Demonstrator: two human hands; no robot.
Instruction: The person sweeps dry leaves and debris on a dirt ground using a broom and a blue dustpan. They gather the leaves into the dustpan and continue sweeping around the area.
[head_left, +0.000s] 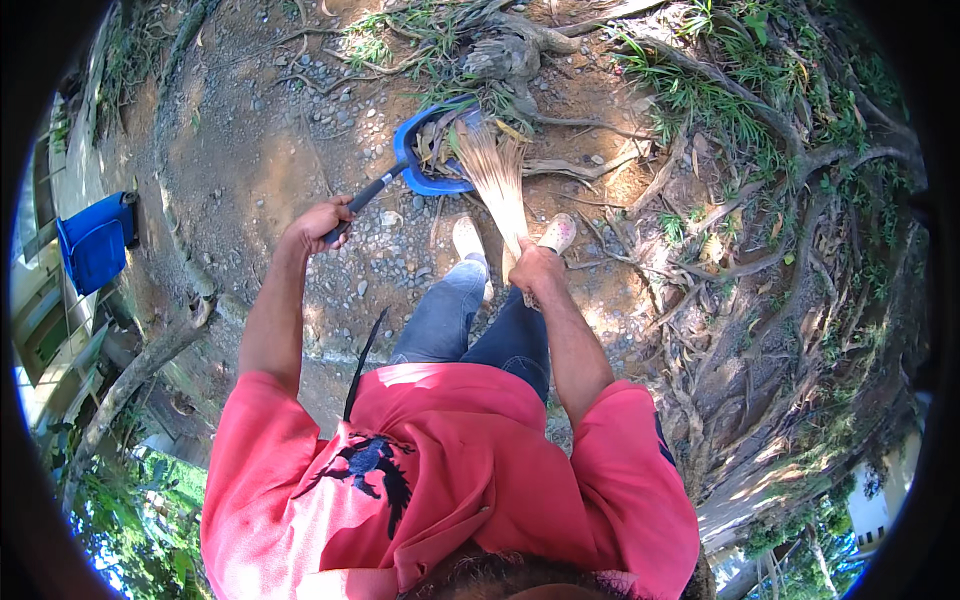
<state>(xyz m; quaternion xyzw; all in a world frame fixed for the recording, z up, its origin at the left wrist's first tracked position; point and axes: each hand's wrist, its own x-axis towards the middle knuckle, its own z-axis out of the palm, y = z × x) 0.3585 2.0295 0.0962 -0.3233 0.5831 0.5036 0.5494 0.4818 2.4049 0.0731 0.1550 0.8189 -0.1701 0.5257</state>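
My left hand (324, 225) is closed around the dark handle of a blue plastic dustpan (431, 185). The dustpan lies on the ground ahead of my feet, beside a tree root, with dry leaves (435, 150) in its left part. My right hand (537, 267) grips the bound end of a stick broom (496, 180) made of thin pale ribs. The broom's spread bristles point away from me and overlap the right side of the dustpan, hiding part of its inside.
Gnarled tree roots (772, 120) and grass tufts spread over the ground at the right. A weathered stump (502, 56) stands beyond the dustpan. Small stones (337, 112) dot the soil. At the far left is a blue wheeled bin (94, 244), with a branch (142, 364) below it.
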